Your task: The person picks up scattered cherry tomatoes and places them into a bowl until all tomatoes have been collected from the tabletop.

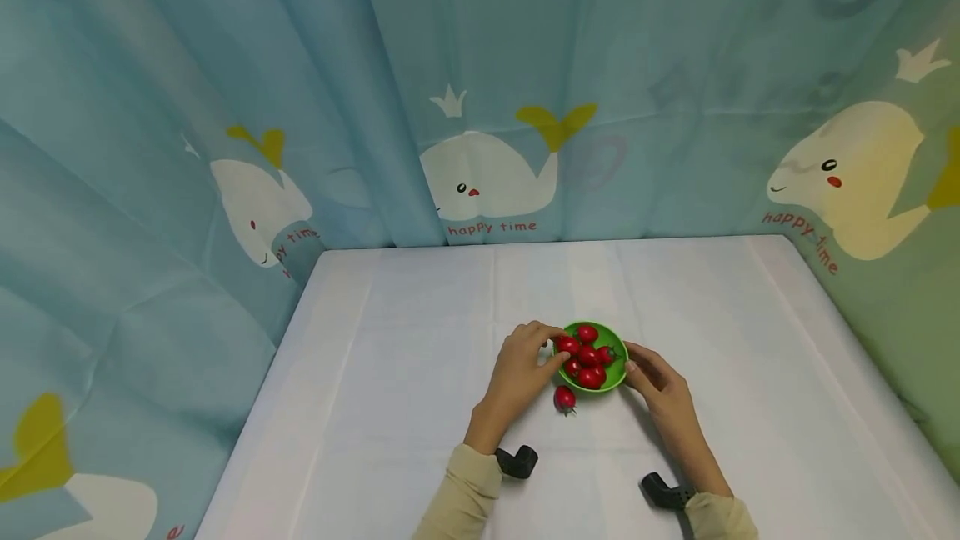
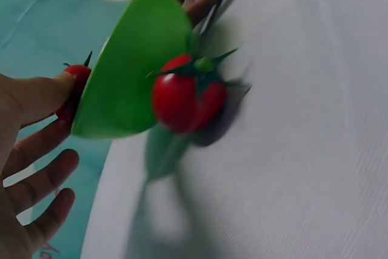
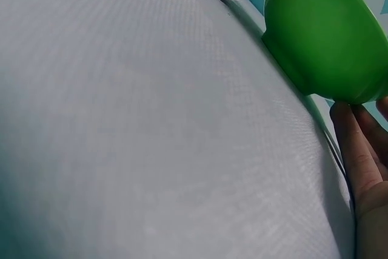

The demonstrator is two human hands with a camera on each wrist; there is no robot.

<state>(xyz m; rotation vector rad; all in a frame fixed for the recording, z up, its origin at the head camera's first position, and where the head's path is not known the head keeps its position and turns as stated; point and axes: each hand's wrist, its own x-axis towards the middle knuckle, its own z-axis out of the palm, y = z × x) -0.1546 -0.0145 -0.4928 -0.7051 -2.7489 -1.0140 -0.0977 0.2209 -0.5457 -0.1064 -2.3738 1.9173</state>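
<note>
A green bowl point(image 1: 615, 372) on the white table holds several red cherry tomatoes point(image 1: 588, 356). At its left rim my left hand point(image 1: 522, 367) pinches one cherry tomato point(image 2: 77, 86) between thumb and index finger, the other fingers spread apart in the left wrist view. My right hand point(image 1: 669, 394) holds the opposite side of the bowl, thumb at the rim and fingers against the outer wall point(image 3: 327, 34). One more cherry tomato point(image 1: 565, 399), with a green stem, lies on the table just in front of the bowl, close to the left hand.
The white cloth-covered table point(image 1: 405, 340) reaches back to a blue curtain point(image 1: 495, 48) printed with whales. Black wrist mounts point(image 1: 517, 462) sit at both wrists, beside the beige sleeves point(image 1: 468, 494).
</note>
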